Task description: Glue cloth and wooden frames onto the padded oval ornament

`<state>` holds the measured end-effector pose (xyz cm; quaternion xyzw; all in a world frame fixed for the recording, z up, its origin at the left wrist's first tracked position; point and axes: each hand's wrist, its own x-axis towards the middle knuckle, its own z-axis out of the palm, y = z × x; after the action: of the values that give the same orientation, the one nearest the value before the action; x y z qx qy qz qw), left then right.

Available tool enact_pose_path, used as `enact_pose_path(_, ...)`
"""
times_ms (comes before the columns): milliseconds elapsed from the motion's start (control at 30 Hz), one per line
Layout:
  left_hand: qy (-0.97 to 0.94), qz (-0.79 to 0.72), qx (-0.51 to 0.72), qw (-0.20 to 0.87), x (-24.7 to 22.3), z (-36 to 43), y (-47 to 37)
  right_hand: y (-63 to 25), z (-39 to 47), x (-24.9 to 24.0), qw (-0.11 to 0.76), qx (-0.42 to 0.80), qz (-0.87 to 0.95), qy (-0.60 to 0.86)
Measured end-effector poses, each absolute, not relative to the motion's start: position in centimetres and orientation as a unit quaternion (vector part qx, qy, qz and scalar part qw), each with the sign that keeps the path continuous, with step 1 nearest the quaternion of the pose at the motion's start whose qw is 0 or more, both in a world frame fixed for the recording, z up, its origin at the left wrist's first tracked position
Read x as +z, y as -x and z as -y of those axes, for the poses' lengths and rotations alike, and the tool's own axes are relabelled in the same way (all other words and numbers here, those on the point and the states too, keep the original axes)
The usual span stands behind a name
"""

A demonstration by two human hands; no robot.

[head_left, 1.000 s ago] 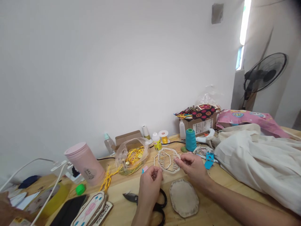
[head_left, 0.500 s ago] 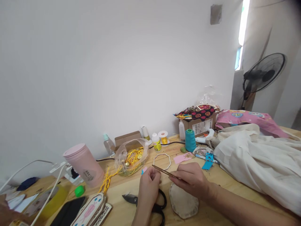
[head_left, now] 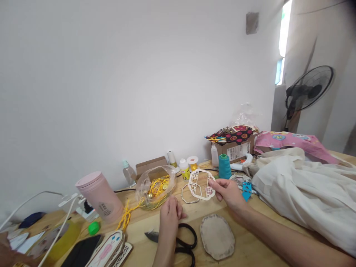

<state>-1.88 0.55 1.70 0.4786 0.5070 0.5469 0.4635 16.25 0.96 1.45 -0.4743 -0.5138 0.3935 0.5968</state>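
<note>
Above the wooden tabletop, a pale openwork lattice frame is held by its right edge in the right hand, pinched between thumb and fingers. Its open centre and the fretwork at either side are left in view. The left hand is curled closed, apart from the frame; whether anything small is kept within the fingers cannot be told. A thin scalloped ring is partly overlapped by the frame in the view; whether the two touch is unclear.

Near the wrist of the left hand, black-handled scissors are laid, and beside them a grey-beige scalloped plaque. Behind the frame, a yellow-labelled glue bottle and a teal thread cone are stood upright.

For good handling, the frame is best pinched on its solid rim, lightly, since the narrow bars look likely to snap if squeezed or twisted. Should it be turned, the opposite edge is best supported by the left hand so that the load is shared. The ring should be kept from being snagged by the fretwork, and the scissors' blades are best given room by the left wrist.
</note>
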Motion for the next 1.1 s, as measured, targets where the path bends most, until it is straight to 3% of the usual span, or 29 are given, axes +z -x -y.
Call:
enact_pose_path(200,-0.526,-0.492,0.551,0.421,2.2,-0.5,1.7,-16.2,-0.9,1.3,0.595,0.435,0.496,0.459)
enact_pose_path(567,-0.578,-0.439,0.504,0.468,2.7,0.4,0.8,-15.7,-0.8,1.2,0.593,0.45,0.505,0.437)
enact_pose_path(1100,-0.353,-0.359,0.552,0.664,2.8,0.2,1.3,-16.1,-1.4,0.8,0.581,0.502,0.481,0.423)
